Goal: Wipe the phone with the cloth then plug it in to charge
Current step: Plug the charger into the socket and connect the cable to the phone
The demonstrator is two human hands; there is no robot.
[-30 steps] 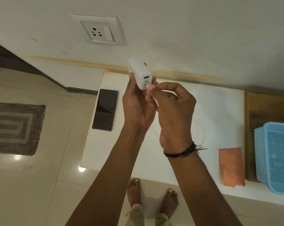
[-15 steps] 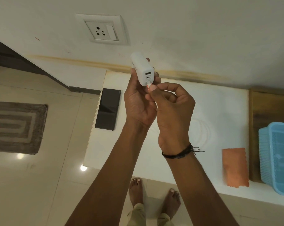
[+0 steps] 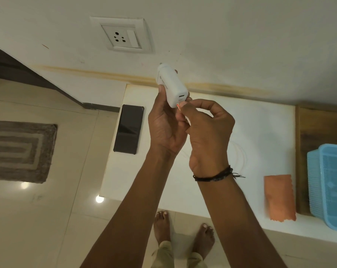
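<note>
Step in hand: a person seats a cable plug [image 3: 178,106] into the lower port of a white charger [image 3: 171,88], held up in front of the wall; judged from the scene, the wiping is done and the charging part has begun.
Doing it well: the plug should meet the port square-on and go in straight, with the charger held steady against the push; forcing it at an angle could bend the connector.
Left hand [image 3: 166,126]: raised, fingers wrapped around the charger body, port end turned toward the right hand.
Right hand [image 3: 206,130]: thumb and forefinger pinched on the plug at the port, wrist bent inward, the other fingers curled.
Phone [image 3: 129,129]: face up at the left end of the white counter [image 3: 260,132], untouched, well apart from both hands.
Cloth [image 3: 279,197]: orange, lying flat near the counter's front edge at right, beside a blue basket [image 3: 330,184].
Socket [image 3: 123,34]: on the wall above, nothing plugged in.
</note>
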